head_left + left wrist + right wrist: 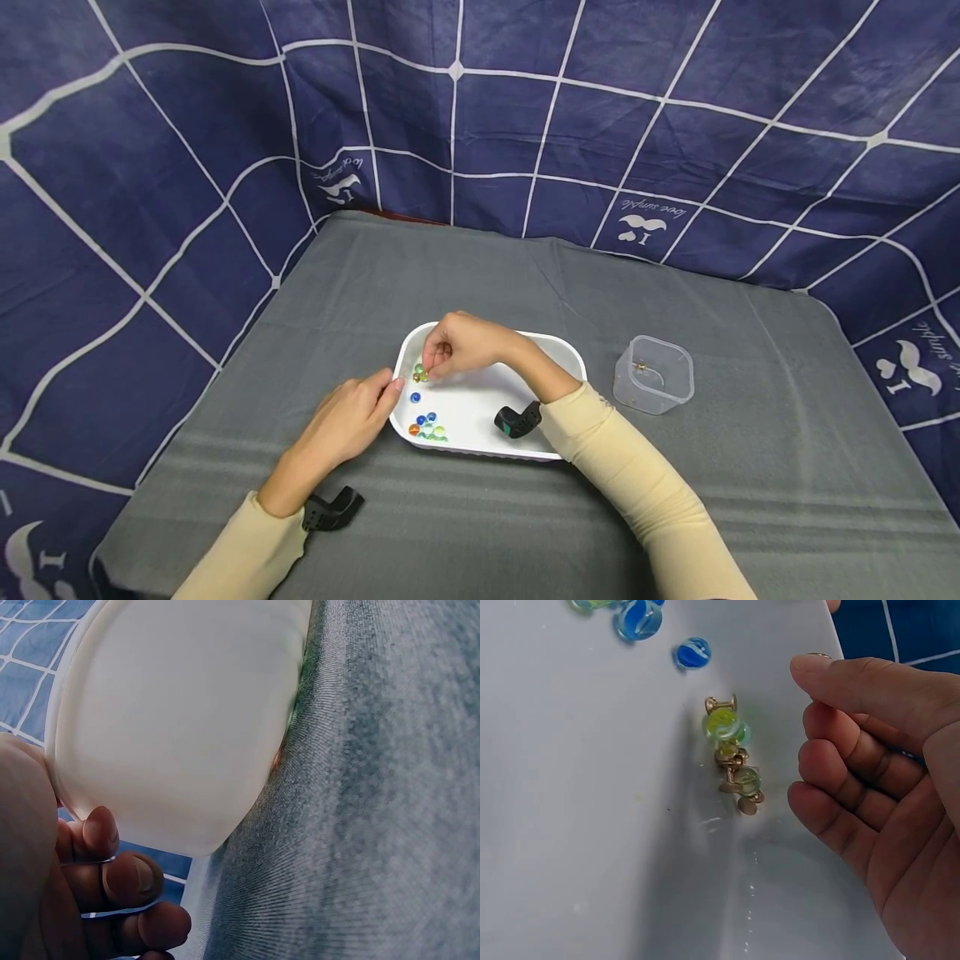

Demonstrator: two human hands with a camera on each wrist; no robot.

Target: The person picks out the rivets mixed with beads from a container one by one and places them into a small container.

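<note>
A white tray lies on the grey cloth. At its left end my left hand grips the rim; in the left wrist view, curled fingers show beside the tray's outer wall. My right hand is over the tray's far left corner. In the right wrist view its thumb and a mostly hidden finger pinch a small brass stud, of which only a thin edge shows. Below lie several brass studs mixed with green marbles. A blue marble sits apart.
Right of the tray stands a clear plastic box with a small brass piece in it. More marbles, blue, green and an orange one, gather in the tray's near left corner. A blue checked cloth hangs behind.
</note>
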